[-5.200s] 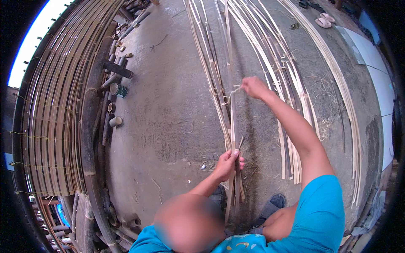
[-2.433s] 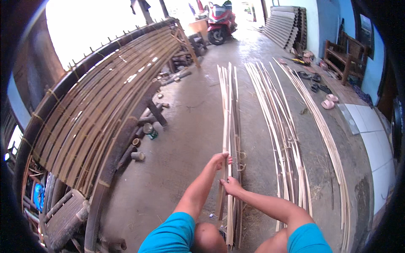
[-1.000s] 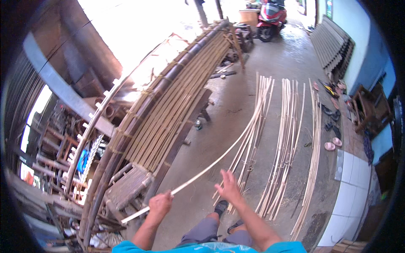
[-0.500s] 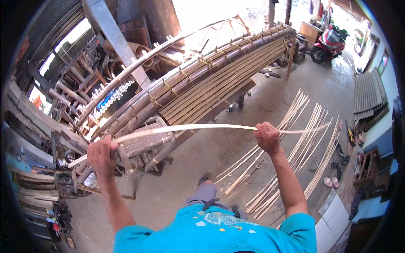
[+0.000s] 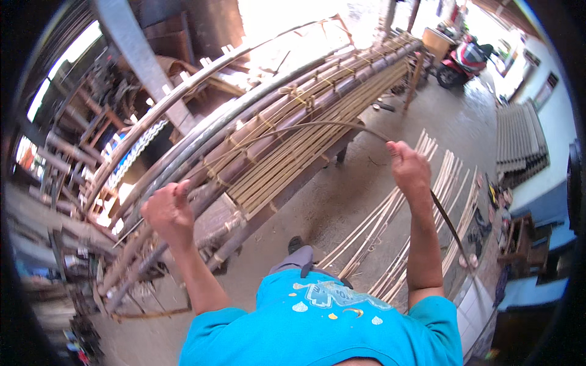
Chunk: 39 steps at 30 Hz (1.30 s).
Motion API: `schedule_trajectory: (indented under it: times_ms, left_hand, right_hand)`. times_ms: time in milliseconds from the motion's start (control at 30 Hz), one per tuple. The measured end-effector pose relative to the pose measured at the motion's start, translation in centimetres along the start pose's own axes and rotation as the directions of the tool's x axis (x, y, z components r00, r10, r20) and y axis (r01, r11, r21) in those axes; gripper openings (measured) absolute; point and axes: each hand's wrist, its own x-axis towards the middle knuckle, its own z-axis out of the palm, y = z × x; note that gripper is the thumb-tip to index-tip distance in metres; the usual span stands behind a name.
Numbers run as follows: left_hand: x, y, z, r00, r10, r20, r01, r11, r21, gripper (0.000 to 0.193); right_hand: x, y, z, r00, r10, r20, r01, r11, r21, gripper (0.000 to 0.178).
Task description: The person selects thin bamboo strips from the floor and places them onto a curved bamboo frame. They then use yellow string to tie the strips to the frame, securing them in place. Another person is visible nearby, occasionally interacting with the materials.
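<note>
A long thin bamboo strip (image 5: pixel 317 124) arches upward between my two hands, its darker side showing. My left hand (image 5: pixel 168 210) is closed on it at the left, in front of the bamboo frame. My right hand (image 5: pixel 410 171) grips it farther right, and its free end hangs past my right forearm toward the floor. Behind the strip stands a long bench-like bamboo frame (image 5: pixel 342 76) of dark poles tied with yellowish cord. Pale slats (image 5: pixel 293 168) lie side by side along its near face.
Loose bamboo strips (image 5: pixel 390 213) lie in bundles on the concrete floor to the right. A curved pegged rail (image 5: pixel 152 113) runs behind the frame. Corrugated sheets (image 5: pixel 520 143) lean at the right wall. A red motorbike (image 5: pixel 467 61) is parked at the far right.
The strip has turned from its pale side to its darker side and bows higher. Its right end now hangs down beside my forearm. Both hands have shifted slightly right, and the view has moved.
</note>
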Motion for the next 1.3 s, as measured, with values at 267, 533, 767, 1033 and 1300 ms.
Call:
schedule_trajectory:
  times_ms: [267,533,767,1033,1300]
  left_hand:
    - [4.5,-6.6,11.7,0.974,-0.169,0.149,0.202,0.948,-0.248,0.019]
    - [4.6,-7.5,14.1,0.936,-0.171,0.308,0.164,0.985,0.049,0.026]
    - [0.7,-15.0,18.2,0.840,-0.415,-0.350,0.394,0.909,-0.134,0.029]
    - [10.6,-5.5,22.0,0.618,-0.785,0.037,0.100,0.031,-0.994,0.031]
    - [24.1,15.0,25.5,0.581,-0.740,-0.339,0.476,0.647,-0.595,0.038]
  right_hand:
    - [3.0,-3.6,3.7,0.980,0.014,0.197,-0.020,0.999,0.026,0.042]
    - [9.8,-2.9,10.4,0.943,-0.080,0.324,0.084,0.996,0.000,0.043]
    - [13.7,-4.8,12.9,0.607,-0.377,0.699,0.165,0.921,0.354,0.043]
    - [22.0,2.6,23.8,0.346,-0.748,0.566,0.139,0.638,0.758,0.052]
    - [20.9,13.0,33.4,0.959,-0.276,0.058,0.195,0.798,0.570,0.057]
